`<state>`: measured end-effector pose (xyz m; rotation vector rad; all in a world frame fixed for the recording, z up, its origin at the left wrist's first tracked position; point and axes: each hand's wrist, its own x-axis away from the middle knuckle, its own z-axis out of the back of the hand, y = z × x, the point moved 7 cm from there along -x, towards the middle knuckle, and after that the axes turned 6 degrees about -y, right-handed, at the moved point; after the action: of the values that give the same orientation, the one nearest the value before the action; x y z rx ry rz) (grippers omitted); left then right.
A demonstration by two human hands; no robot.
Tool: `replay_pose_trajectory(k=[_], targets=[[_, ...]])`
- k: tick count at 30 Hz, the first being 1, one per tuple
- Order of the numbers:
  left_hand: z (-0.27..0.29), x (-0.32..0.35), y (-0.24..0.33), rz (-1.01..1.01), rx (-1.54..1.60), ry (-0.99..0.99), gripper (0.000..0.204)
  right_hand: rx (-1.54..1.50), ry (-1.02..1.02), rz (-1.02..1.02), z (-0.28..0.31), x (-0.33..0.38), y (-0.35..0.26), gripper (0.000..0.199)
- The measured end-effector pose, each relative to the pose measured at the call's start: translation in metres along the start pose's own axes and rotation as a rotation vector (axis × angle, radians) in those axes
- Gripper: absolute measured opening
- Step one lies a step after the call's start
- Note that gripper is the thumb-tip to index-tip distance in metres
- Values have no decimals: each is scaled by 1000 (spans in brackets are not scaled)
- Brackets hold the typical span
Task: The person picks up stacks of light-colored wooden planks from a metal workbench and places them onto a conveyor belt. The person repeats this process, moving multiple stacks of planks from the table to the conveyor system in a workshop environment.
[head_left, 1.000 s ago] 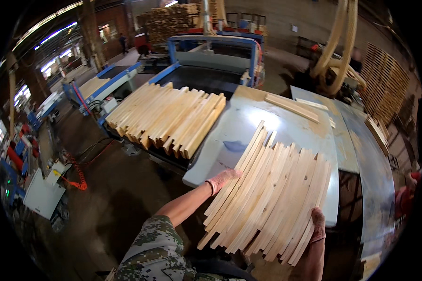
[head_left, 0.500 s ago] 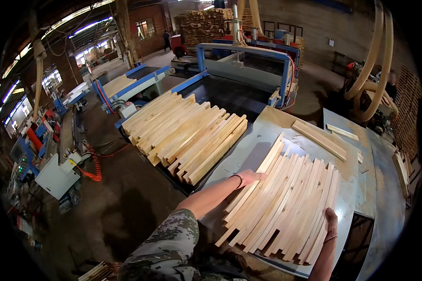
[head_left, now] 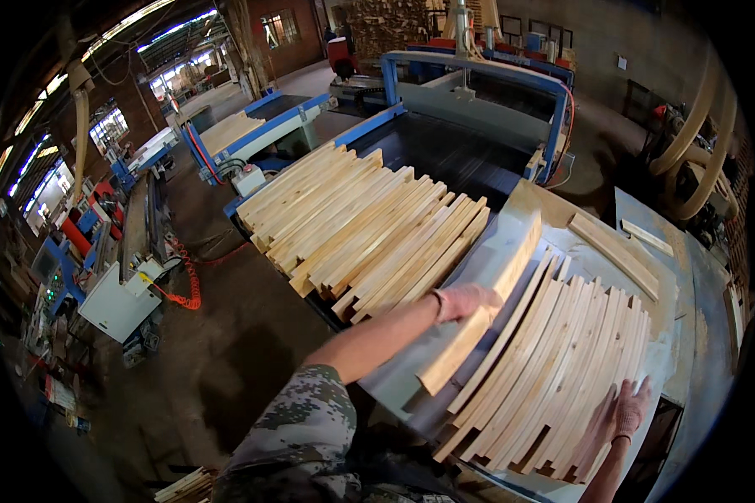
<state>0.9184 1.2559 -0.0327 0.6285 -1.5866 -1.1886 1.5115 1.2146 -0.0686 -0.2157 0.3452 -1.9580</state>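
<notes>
Your left hand (head_left: 470, 303) is gripping a plank (head_left: 455, 356) near its middle. The plank is slanting away from you over the table (head_left: 398, 392), just left of the row (head_left: 554, 369); blur is hiding whether it is touching the surface. Your right hand (head_left: 629, 411) is lying open at the row's right edge, its fingers spreading forward over the outer strips. The row is resting on the table, its strips running side by side, with their ends sitting unevenly. To the left, a pile (head_left: 365, 222) of similar wood is covering the near part of the black bed (head_left: 445, 147) of the blue-framed machine (head_left: 478, 59). Beyond the row, toward the table's far right, a board (head_left: 614, 256) is lying flat.
</notes>
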Motion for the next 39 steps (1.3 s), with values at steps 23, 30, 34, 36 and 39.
replay_pose_trajectory(k=[23,30,34,36,39], targets=[[831,287,-19,470,-1063,993,45,-1013,-507,-193,-218,284,-487,51],[868,229,-89,327,-1010,817,52,-967,-334,-299,-239,291,-483,48],[876,217,-98,405,-1163,809,64,-993,-325,-298,-242,297,-505,55],[841,229,-66,463,-1182,818,77,-994,-326,-288,-235,302,-518,57],[851,221,-51,101,-1257,1047,89,-944,-354,-264,-231,298,-529,60]])
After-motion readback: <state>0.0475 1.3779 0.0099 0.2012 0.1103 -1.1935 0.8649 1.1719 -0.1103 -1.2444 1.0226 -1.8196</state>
